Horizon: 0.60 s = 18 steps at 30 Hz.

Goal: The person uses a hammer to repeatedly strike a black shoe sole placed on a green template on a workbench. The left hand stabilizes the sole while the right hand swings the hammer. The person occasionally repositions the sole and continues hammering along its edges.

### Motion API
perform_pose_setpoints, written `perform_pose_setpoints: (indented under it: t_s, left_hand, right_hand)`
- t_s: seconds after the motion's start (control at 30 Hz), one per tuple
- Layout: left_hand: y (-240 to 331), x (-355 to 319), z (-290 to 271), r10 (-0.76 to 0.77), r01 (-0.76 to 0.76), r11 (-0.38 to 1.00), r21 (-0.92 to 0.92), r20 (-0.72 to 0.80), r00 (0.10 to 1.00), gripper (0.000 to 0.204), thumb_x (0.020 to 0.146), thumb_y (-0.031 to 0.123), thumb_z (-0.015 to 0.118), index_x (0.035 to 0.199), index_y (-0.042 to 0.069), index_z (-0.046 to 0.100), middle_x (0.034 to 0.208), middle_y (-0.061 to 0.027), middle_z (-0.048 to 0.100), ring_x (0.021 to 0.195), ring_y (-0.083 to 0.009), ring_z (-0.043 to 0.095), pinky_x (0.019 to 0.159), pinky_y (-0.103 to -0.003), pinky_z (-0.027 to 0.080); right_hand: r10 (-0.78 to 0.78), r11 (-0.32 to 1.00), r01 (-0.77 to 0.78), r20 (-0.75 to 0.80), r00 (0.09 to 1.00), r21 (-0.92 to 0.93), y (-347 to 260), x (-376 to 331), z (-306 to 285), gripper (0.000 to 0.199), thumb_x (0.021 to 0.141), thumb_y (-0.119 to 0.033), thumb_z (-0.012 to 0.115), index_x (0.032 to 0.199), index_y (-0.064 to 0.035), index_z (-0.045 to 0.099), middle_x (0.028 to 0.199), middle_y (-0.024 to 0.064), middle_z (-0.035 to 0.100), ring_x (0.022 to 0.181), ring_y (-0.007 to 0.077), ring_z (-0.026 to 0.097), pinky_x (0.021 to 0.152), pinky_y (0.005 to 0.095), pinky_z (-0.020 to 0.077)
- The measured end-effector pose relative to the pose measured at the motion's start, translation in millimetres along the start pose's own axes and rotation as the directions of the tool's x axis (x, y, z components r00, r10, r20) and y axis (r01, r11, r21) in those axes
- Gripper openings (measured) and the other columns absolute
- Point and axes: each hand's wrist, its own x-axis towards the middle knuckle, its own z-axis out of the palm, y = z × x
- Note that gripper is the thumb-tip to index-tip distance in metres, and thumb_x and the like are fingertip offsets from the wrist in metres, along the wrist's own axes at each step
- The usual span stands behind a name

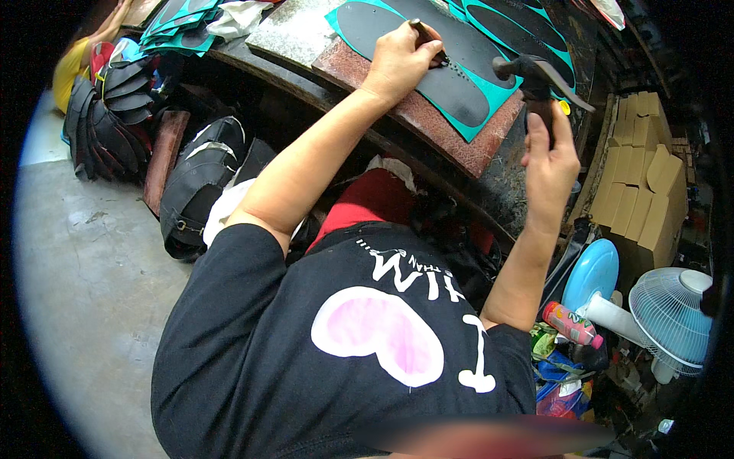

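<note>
On the reddish stone slab (459, 141), at the bench edge, lies a black sole-shaped piece (451, 57) backed by a teal sheet (497, 96), with a row of small punched dots running near the tool tip. Held upright on the black piece: a slim metal punch (426, 38), pinched between thumb and curled fingers of the left hand (399, 61), tip down on the rubber. Raised just to the right, clear of the sheet: a dark hammer (535, 80), gripped low on the handle by the right hand (549, 157), fingers wrapped closed around it, head hanging above and a little right of the punch.

Best done, by judgement: keep the punch square to the surface, not leaning; set the tip on the line of the existing dots; hold the fingers well below the struck end; bring the hammer face flat onto the punch top with a short, straight drop. Worth keeping the piece fully over the stone so the blow lands on firm backing, not on the overhang.

Further out: more teal-and-black pieces (520, 27) beyond, a stack of black curved parts (115, 115) at the left, cardboard boxes (638, 191) and a white fan (673, 314) at the right.
</note>
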Motion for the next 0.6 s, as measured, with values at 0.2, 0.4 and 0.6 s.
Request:
perform_pose_setpoints:
  t_s: [0.2,0.4,0.6]
  left_hand:
    - [4,-3,-1,0.179,-0.215,0.936,0.278,0.148,0.973,0.017,0.089,0.013,0.067,0.101,0.002,0.062,0.084,-0.0101,0.070,0.078,-0.0164,0.069,0.071,-0.029,0.054]
    - [13,-14,14,0.451,-0.497,0.698,0.516,0.222,0.864,0.019,0.085,0.014,0.069,0.099,0.004,0.060,0.083,-0.0169,0.067,0.078,-0.0337,0.067,0.068,-0.040,0.054]
    - [-3,7,-8,0.012,-0.030,0.987,-0.157,-0.113,0.993,0.013,0.086,0.012,0.068,0.092,0.001,0.066,0.080,-0.0098,0.071,0.075,-0.0155,0.070,0.069,-0.030,0.056]
  right_hand:
    - [-0.282,0.887,0.333,-0.194,0.939,0.319,-37,-12,-27,0.039,0.093,-0.013,0.065,0.129,-0.0013,0.057,0.091,0.0058,0.069,0.063,0.0079,0.056,0.055,0.0232,0.0456]
    - [-0.140,0.986,0.140,0.006,0.990,-0.087,-7,-6,13,0.043,0.093,-0.033,0.064,0.125,-0.0048,0.059,0.104,0.0198,0.069,0.094,0.0317,0.070,0.079,0.0381,0.0524]
    - [0.041,0.999,-0.042,0.026,0.999,0.024,24,-2,5,0.049,0.094,-0.030,0.065,0.134,-0.0022,0.054,0.072,-0.0009,0.054,0.054,0.0041,0.045,0.048,0.0199,0.0366]
